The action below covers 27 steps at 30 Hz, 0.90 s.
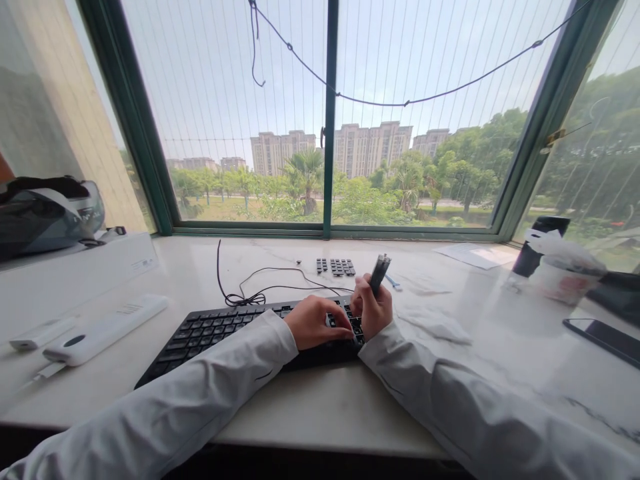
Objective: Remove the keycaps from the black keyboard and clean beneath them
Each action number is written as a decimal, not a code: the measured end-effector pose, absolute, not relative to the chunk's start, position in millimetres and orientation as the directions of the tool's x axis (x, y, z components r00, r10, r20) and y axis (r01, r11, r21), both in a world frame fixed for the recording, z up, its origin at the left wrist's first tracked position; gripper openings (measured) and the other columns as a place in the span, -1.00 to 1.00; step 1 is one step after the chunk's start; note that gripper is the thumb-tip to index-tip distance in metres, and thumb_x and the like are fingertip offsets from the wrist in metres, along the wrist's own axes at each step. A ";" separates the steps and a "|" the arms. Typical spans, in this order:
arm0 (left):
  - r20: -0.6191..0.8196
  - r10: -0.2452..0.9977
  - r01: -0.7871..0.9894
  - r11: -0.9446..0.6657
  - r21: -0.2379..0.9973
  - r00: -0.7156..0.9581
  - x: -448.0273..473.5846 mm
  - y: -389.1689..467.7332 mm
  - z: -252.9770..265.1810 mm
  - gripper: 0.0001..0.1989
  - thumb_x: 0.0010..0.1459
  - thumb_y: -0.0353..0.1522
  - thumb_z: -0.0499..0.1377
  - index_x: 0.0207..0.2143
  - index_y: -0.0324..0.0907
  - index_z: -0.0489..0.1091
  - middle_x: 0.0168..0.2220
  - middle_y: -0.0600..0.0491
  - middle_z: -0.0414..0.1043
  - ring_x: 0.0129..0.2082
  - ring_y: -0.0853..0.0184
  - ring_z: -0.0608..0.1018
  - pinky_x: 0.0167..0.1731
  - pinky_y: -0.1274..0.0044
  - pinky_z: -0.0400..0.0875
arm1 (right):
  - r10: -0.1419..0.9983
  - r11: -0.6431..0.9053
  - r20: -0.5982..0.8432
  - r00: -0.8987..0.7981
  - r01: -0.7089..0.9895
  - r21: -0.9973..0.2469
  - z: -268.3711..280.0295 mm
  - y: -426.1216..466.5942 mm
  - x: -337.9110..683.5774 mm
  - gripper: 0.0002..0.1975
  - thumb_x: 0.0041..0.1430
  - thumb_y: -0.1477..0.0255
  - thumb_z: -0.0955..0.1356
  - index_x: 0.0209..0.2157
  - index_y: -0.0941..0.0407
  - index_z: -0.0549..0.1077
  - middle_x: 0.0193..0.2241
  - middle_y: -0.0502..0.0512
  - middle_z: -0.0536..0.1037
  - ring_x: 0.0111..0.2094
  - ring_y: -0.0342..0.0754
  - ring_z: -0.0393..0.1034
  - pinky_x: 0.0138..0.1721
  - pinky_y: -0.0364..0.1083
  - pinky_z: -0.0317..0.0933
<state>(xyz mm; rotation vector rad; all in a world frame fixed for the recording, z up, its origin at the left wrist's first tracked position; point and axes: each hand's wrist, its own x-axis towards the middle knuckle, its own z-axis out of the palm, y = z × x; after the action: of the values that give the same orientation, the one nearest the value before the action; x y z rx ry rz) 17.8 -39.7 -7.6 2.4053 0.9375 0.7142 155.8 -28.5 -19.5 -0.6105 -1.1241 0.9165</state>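
A black keyboard (210, 333) lies angled on the white counter, and several key positions on its right part stand without caps. My left hand (317, 323) rests over that right part, thumb and fingers curved together low at the keys; whatever is between their tips is too small to make out. Close beside it, my right hand (373, 310) is closed around a dark stick-like tool (381, 272) with a pale, clear-looking top end, held nearly upright. The tool's lower end is hidden by the hand. Behind the keyboard, loose black keycaps (343, 267) lie in neat rows.
A black cable (245, 298) coils behind the keyboard. To the left are a white power strip (107, 330) and a helmet (50, 213) on a white box. Clear plastic wrapping (435, 325), a phone (607, 340) and a bagged tub (565, 273) lie right. A blue-tipped stick (394, 283) lies behind my right hand.
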 end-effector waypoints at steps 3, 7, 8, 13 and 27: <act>0.304 0.710 0.467 -0.666 0.581 0.635 17.1 -40.8 -5.6 -0.71 -0.01 -0.16 0.26 -0.34 -0.19 0.55 -0.41 0.07 0.52 -0.50 0.45 0.41 -0.45 0.63 0.26 | 0.885 0.466 0.410 0.222 -0.445 -0.765 -7.4 -26.8 160.0 -0.59 -0.02 0.24 0.38 -0.63 0.06 0.05 -0.79 -0.23 0.00 -0.79 -0.31 -0.14 -0.79 -0.22 -0.20; 0.341 0.760 0.500 -0.631 0.593 0.554 17.6 -41.1 -6.7 -0.65 -0.02 -0.13 0.27 -0.27 -0.20 0.52 -0.40 0.08 0.50 -0.57 0.50 0.33 -0.50 0.63 0.24 | 0.923 0.383 0.295 0.246 -0.537 -0.752 0.7 -23.6 164.9 -0.60 -0.07 0.28 0.38 -0.64 0.07 0.04 -0.80 -0.24 -0.01 -0.80 -0.31 -0.17 -0.79 -0.22 -0.23; 0.346 0.770 0.506 -0.622 0.598 0.537 18.1 -41.2 -7.5 -0.64 -0.02 -0.13 0.27 -0.25 -0.19 0.51 -0.40 0.09 0.50 -0.58 0.50 0.32 -0.50 0.63 0.24 | 0.930 0.368 0.278 0.242 -0.549 -0.751 1.0 -23.4 165.0 -0.60 -0.07 0.28 0.38 -0.64 0.07 0.04 -0.80 -0.23 -0.01 -0.80 -0.31 -0.17 -0.79 -0.21 -0.23; 0.361 0.784 0.485 -0.604 0.632 0.506 22.8 -44.0 -10.6 -0.61 -0.04 -0.15 0.28 -0.18 -0.16 0.45 -0.32 0.10 0.52 -0.60 0.53 0.32 -0.52 0.63 0.27 | 0.948 0.317 0.271 0.170 -0.595 -0.738 -1.2 -27.9 159.9 -0.61 -0.08 0.30 0.39 -0.63 0.07 0.05 -0.81 -0.23 0.01 -0.80 -0.31 -0.16 -0.77 -0.21 -0.24; 0.293 0.851 0.426 -0.482 0.766 0.435 22.8 -40.0 -13.0 -0.58 -0.03 -0.14 0.27 -0.18 -0.22 0.42 -0.31 0.01 0.51 -0.66 0.51 0.41 -0.66 0.65 0.29 | 0.920 0.313 0.390 0.034 -0.663 -0.680 -3.5 -32.0 158.0 -0.57 -0.05 0.20 0.41 -0.61 0.09 0.08 -0.73 -0.17 0.08 -0.70 -0.27 -0.03 -0.69 -0.22 -0.10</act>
<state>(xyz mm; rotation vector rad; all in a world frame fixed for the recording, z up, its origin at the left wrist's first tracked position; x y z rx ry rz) 22.8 -40.0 -13.0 2.0851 1.0695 0.9098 158.0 -32.0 -3.5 -0.3528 -0.9034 1.2564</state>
